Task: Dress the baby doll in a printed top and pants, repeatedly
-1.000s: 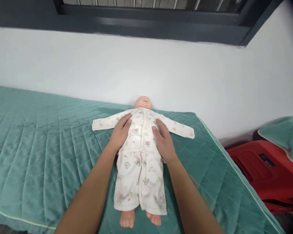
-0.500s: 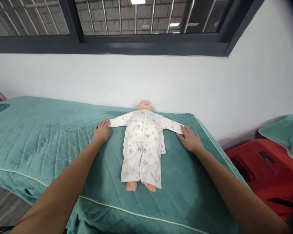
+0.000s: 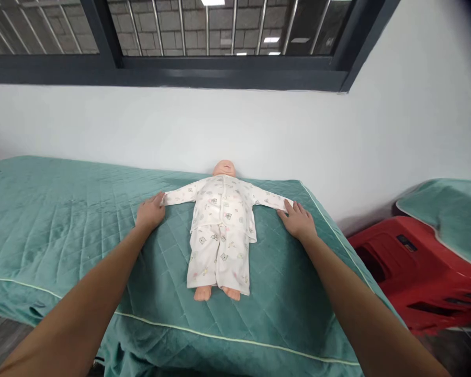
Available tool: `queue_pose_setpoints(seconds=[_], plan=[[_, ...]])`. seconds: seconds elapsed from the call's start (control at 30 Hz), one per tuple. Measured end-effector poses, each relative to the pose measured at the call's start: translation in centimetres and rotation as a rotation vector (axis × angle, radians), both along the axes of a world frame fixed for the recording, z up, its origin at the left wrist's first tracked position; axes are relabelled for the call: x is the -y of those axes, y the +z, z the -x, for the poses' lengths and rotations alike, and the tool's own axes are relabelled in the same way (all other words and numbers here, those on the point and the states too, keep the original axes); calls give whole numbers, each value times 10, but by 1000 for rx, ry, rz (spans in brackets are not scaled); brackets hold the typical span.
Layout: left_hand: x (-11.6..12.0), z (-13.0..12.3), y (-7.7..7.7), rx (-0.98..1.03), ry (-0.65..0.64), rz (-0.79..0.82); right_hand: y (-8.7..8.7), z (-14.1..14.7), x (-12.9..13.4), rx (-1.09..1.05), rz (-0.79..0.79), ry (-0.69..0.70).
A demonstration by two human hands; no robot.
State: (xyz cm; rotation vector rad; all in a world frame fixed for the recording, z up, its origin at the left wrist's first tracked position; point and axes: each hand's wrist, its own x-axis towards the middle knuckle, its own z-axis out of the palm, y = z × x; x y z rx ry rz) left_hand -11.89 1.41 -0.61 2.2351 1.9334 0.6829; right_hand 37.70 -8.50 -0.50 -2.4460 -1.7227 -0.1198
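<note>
A baby doll (image 3: pixel 224 168) lies on its back on the green quilted bed cover (image 3: pixel 282 293), its arms stretched out sideways and its feet toward me. It wears a white printed long-sleeved top (image 3: pixel 222 207) and matching trousers (image 3: pixel 219 256); bare feet show below the hems. My left hand (image 3: pixel 151 210) rests at the cuff of the sleeve on the left, fingers laid out toward it. On the other side, my right hand (image 3: pixel 297 219) lies on the sleeve end, its fingers apart. The doll's own hands are hidden.
A white wall (image 3: pixel 259 125) stands right behind the doll's head, below a dark window frame (image 3: pixel 220 71) with metal bars. To the right is a red plastic bed frame (image 3: pixel 408 267), partly under another green cover (image 3: pixel 451 214). A pale piped edge runs along the near side.
The whole view has shifted slightly, so doll and bed appear a little further left. Both hands remain at the sleeve ends, with the right fingers a little further over the cuff.
</note>
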Motion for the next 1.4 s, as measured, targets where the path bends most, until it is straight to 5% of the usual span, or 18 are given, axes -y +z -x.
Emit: queue_pose_setpoints(seconds=[0.3, 0.67, 1.4], plan=[[-8, -3, -7, -158, 41, -11, -1, -3, 1, 56, -131, 67], [-8, 0, -9, -116, 183, -32, 4, 4, 8, 29, -181, -9], [-12, 3, -12, -183, 145, 29, 5, 3, 3, 28, -5, -37]])
